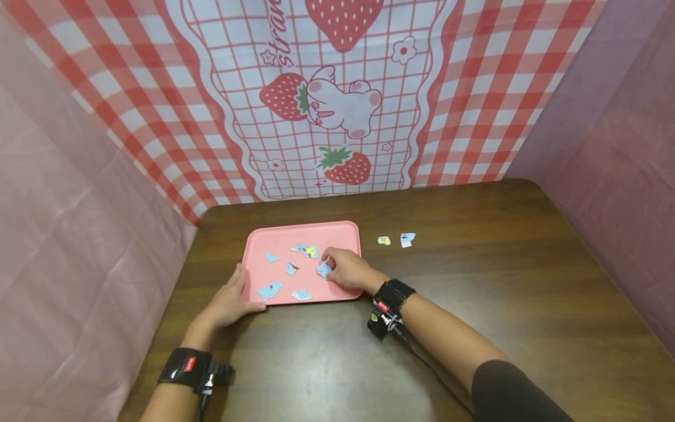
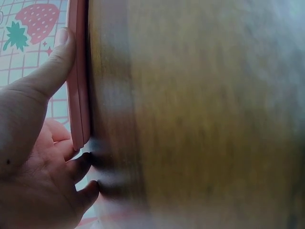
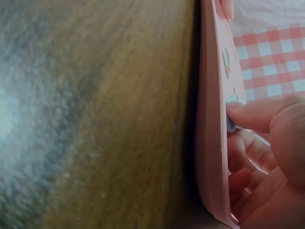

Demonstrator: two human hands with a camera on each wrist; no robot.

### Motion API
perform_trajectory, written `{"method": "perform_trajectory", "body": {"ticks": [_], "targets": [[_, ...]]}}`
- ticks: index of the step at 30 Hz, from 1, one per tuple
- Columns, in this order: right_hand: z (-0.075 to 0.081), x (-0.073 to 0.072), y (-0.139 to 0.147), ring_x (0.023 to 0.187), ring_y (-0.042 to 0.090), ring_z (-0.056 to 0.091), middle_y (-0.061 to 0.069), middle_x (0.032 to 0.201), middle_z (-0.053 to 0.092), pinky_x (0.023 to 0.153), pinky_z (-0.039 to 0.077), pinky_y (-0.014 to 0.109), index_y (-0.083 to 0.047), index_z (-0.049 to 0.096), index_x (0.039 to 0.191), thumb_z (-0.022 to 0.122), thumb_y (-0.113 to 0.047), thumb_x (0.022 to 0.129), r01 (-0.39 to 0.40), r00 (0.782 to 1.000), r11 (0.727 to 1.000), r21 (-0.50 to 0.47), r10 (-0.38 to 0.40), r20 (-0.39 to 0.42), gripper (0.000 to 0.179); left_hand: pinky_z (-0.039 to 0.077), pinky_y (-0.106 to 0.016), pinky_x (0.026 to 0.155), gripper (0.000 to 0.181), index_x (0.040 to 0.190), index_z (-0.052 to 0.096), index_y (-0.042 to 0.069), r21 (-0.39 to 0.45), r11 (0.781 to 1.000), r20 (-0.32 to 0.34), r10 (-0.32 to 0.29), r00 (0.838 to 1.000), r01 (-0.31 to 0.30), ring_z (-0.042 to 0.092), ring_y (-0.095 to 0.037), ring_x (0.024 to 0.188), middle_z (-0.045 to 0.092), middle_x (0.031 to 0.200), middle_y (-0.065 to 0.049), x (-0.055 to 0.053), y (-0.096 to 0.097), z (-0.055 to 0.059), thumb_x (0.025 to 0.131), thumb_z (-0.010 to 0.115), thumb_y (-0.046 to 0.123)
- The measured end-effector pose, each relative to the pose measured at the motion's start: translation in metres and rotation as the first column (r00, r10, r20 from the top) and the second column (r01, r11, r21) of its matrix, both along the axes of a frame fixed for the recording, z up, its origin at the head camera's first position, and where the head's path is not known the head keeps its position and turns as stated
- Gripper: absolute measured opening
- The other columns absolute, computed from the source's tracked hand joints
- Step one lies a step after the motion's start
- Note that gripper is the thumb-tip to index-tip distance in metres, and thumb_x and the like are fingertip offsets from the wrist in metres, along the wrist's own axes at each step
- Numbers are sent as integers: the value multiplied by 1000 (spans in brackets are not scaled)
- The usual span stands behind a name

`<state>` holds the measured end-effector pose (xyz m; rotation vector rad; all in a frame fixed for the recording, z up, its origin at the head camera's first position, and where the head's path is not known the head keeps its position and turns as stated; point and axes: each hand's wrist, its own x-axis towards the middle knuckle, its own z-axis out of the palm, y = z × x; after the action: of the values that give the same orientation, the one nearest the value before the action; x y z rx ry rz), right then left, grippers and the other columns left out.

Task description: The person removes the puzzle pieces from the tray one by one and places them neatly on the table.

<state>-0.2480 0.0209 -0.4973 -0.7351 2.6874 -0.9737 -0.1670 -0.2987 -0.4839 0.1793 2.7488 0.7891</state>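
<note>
On the table lies a pink tray (image 1: 340, 231) with several torn-looking, mostly light blue picture pieces on it. My right hand (image 1: 348, 268) is over the tray's right side, thumb and fingers pinching a light blue piece (image 1: 323, 270). In the right wrist view the thumb (image 3: 252, 114) presses on that piece close to the tray surface. My left hand (image 1: 227, 299) holds the tray's near left corner, its thumb (image 2: 59, 62) along the front rim and its fingers by the left side. Near it lies a larger blue piece (image 1: 270, 291).
Yellow-and-blue pieces (image 1: 307, 251) lie toward the tray's middle, with a blue piece with a red patch (image 1: 292, 268) below them. Right of the tray, a small yellow piece (image 1: 384, 240) and a blue-and-white piece (image 1: 407, 239) lie on the wooden table (image 1: 474, 252). A strawberry-print cloth (image 1: 337, 117) hangs behind.
</note>
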Motion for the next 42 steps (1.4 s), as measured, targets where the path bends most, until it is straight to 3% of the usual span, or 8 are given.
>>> {"method": "perform_trajectory", "body": {"ticks": [9,13,17,24,35,42], "targets": [[-6,2,4,77,12,58,-4,84,63,72,49,29,-8,67,109,72,-3,86,27,998,992,-122,-34,-60,24,12,-68,115,123,156,5,-12,6,1000,-1,2,1000,-2,7,-48,150,-2,163,-33,0,1,-2,82,81,50],[-8,2,6,77,10,59,-5,84,64,72,49,27,-7,68,114,73,-3,85,41,998,979,-199,-50,-42,29,12,-67,115,123,156,5,-11,5,1000,4,7,1000,-7,7,-47,150,-2,163,-32,1,1,-1,82,80,51],[-8,3,8,76,9,60,-3,84,66,69,50,26,-3,70,115,74,-2,85,76,997,952,-296,-74,19,30,12,-67,115,123,156,5,-12,4,1000,7,4,1000,-4,7,-48,150,-3,163,-33,1,1,-2,82,80,51],[-1,4,13,64,10,63,7,83,73,60,52,23,6,72,111,74,-1,86,154,986,881,-446,-108,127,26,11,-68,115,123,156,5,-12,4,1000,-6,1,1000,-1,6,-48,150,-3,163,-32,0,1,-2,82,80,52],[8,8,20,71,7,61,5,82,70,67,51,21,3,73,97,74,0,85,170,984,863,-475,-125,126,13,11,-68,115,123,156,4,-11,-1,1000,7,5,1000,-5,7,-49,149,-3,163,-32,1,1,-1,82,79,53],[4,6,31,68,9,60,5,80,68,64,51,23,3,72,95,74,0,85,189,981,854,-485,-144,128,10,11,-69,114,124,156,4,-11,-2,1000,-6,2,1000,-2,8,-50,149,-3,163,-33,0,1,-1,82,80,53]]}}
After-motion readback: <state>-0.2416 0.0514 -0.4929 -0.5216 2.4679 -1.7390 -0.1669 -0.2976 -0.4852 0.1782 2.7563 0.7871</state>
